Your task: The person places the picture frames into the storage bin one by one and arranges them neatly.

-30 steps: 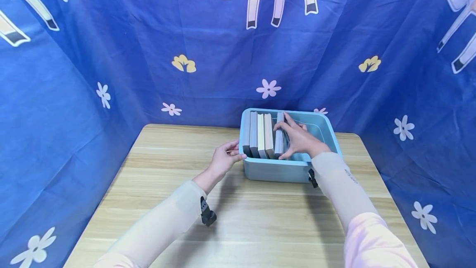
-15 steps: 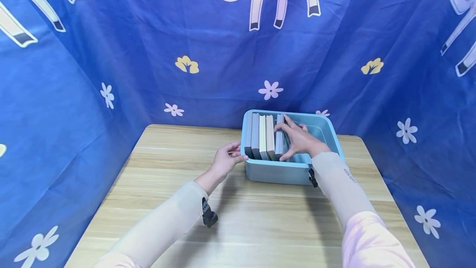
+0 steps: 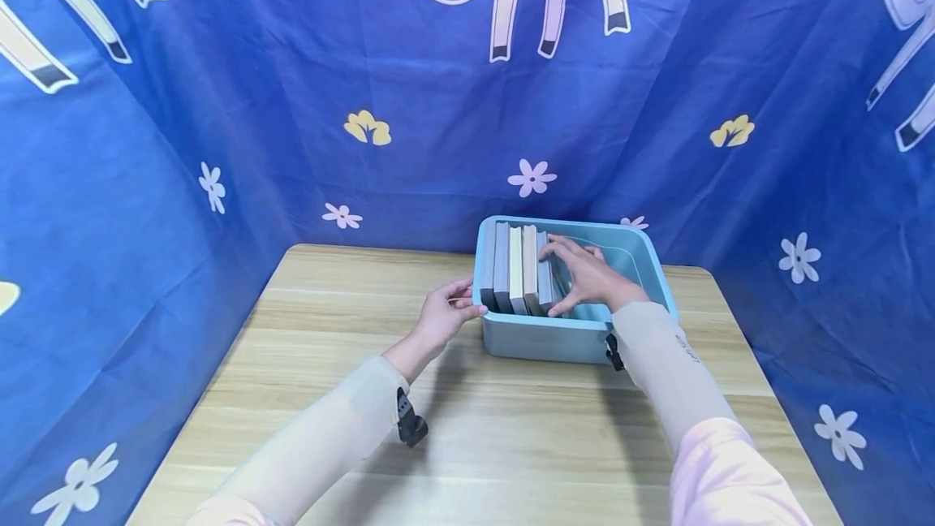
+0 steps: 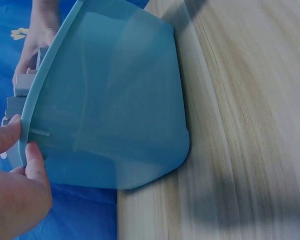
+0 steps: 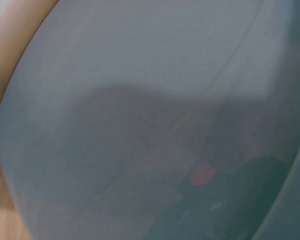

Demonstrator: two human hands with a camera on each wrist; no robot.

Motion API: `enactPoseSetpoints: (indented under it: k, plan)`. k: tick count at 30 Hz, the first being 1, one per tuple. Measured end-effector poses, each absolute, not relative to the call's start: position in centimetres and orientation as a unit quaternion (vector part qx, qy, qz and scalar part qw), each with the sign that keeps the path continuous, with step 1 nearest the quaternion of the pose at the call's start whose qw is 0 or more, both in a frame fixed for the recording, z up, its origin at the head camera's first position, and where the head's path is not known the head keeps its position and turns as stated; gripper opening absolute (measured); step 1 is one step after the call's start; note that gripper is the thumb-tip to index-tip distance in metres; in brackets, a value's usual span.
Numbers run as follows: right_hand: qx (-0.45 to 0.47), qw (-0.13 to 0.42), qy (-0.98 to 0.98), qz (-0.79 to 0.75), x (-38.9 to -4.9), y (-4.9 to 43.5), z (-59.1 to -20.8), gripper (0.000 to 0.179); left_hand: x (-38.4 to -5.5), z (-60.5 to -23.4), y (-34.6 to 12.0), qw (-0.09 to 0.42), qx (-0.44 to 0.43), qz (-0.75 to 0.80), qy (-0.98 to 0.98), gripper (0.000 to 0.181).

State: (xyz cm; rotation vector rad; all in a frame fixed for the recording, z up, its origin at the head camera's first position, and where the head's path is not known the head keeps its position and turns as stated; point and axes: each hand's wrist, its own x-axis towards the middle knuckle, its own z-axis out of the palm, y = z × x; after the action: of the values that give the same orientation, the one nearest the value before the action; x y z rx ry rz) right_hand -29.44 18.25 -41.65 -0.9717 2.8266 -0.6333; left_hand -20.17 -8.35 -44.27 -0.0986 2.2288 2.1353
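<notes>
A light-blue plastic storage bin (image 3: 544,341) stands on the wooden table. In its left part several books stand upright in a row, among them a pale-yellow one (image 3: 516,270) and a beige one (image 3: 532,270). My left hand (image 3: 441,316) pinches the bin's left rim near the front corner; in the left wrist view the rim (image 4: 34,102) lies between thumb and fingers. Inside the bin, my right hand (image 3: 588,276) holds a grey-blue book (image 3: 545,278), thumb at its near end and fingers toward its far end. This book leans against the beige one.
The bin's right part (image 3: 621,258) shows bare floor and wall beside the right hand. A blue patterned curtain (image 3: 438,161) hangs behind and at both sides of the wooden table (image 3: 351,299). Bin wall (image 5: 155,60) and shadow fill most of the right wrist view, with a small red spot.
The grey-blue book has shifted left against the beige book, closing the gap between them, and my right fingers moved with it. My left hand keeps its grip on the rim.
</notes>
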Motion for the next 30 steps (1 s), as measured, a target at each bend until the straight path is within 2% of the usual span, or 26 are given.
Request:
enactPoseSetpoints:
  k: [5,15,30]
  plan:
    - [-0.31,0.05,0.924,-0.22,-29.4,18.4,-42.0,0.094,-20.1,-44.4,-8.4,0.027,-0.032,0.694,0.719,0.058]
    - [-0.304,0.025,0.919,-0.25,-29.1,18.8,-42.8,0.092,-20.1,-44.5,-8.4,0.021,-0.034,0.692,0.72,0.059]
    - [-0.284,0.028,0.92,-0.269,-29.2,19.0,-42.8,0.095,-20.1,-44.3,-8.3,0.024,-0.034,0.694,0.718,0.059]
